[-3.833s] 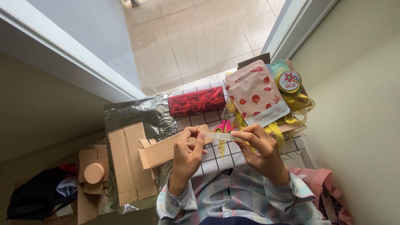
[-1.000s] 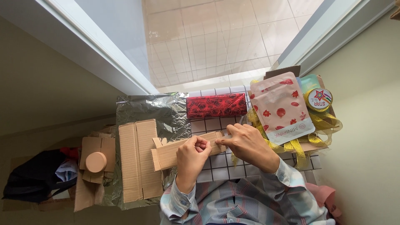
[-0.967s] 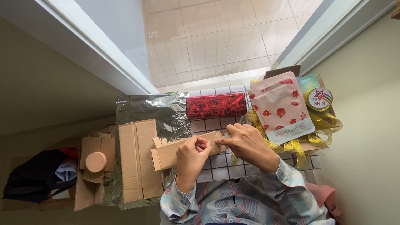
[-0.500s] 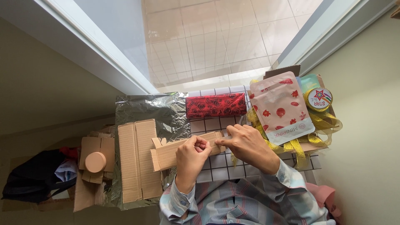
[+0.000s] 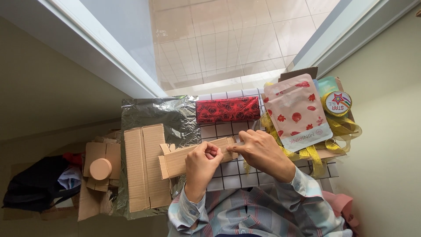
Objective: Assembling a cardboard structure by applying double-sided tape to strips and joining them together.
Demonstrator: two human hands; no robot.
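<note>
Right now the flat cardboard piece (image 5: 193,157) lies at the frame's centre, its long axis running left to right. The left hand (image 5: 202,164) is clenched around its middle, while the right hand (image 5: 262,151) pinches its right end with the fingertips.

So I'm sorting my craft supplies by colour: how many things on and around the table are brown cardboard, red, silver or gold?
Brown cardboard: 3, the folded box held by left hand and right hand, flat sheet, round box
Red: 1, rose-print box
Silver: 1, foil sheet
Gold: 1, ribbon
Total: 6
</note>
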